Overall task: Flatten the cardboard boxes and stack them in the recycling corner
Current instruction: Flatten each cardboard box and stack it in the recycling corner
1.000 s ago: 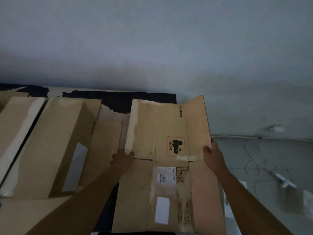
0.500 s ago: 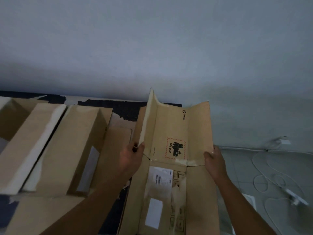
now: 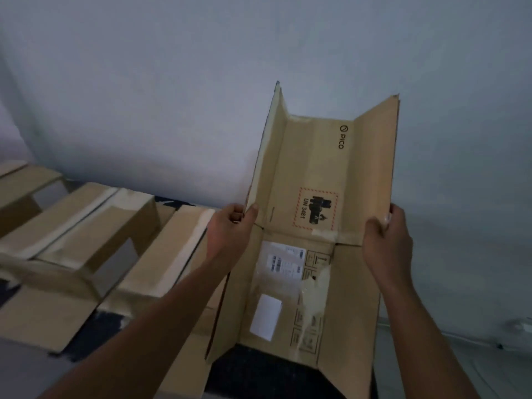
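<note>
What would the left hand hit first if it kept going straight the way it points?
The left hand grips the box by its left flap; carried straight on, that flap would probably meet the wall first, though depth is unclear.

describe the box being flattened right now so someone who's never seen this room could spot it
Against the pale wall, right of the other cardboard boxes, one opened box is held up. The left hand and right hand grip its side panels. Only it shows a red-dashed UN 3481 label and PICO print.
</note>
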The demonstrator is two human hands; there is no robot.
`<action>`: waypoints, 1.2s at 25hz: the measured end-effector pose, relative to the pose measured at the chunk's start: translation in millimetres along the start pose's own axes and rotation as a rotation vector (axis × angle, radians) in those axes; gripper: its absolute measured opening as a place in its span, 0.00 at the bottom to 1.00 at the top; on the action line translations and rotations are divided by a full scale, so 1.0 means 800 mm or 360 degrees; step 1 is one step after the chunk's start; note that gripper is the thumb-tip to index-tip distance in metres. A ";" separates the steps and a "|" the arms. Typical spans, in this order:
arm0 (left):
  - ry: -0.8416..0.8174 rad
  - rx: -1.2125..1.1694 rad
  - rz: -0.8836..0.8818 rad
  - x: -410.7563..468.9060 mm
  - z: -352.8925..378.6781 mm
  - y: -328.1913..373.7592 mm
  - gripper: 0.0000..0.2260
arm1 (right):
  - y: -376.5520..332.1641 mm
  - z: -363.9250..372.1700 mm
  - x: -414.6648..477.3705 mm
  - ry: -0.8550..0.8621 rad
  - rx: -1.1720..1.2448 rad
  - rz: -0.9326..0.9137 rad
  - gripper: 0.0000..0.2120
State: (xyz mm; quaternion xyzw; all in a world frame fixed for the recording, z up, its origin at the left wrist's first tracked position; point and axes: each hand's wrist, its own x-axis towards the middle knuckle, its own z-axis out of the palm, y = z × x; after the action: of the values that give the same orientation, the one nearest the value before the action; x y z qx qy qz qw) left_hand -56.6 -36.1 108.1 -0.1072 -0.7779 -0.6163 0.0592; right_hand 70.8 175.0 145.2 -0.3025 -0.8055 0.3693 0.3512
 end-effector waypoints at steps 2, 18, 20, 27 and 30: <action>0.0088 -0.0043 0.0074 -0.010 -0.072 0.024 0.17 | -0.064 0.005 -0.031 0.0014 0.0071 -0.0130 0.18; 0.1236 0.0191 0.0203 -0.062 -0.694 -0.017 0.12 | -0.488 0.344 -0.326 -0.0836 0.0891 -0.0654 0.17; 0.1338 0.0254 0.0183 -0.051 -0.771 -0.048 0.13 | -0.536 0.420 -0.368 -0.0932 0.0965 -0.0700 0.17; 0.1677 0.0420 0.0033 0.005 -1.036 -0.142 0.12 | -0.729 0.683 -0.510 -0.1353 0.1091 -0.0804 0.16; 0.1868 0.0444 -0.0057 0.023 -1.145 -0.181 0.12 | -0.806 0.783 -0.578 -0.1497 0.1114 -0.0863 0.15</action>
State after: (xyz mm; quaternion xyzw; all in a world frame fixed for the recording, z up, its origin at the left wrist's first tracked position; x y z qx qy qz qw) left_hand -145.8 -955.5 189.1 0.2729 -0.6905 -0.4657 0.4816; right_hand -306.8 -760.7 206.8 0.2385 -0.7531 0.6014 0.1193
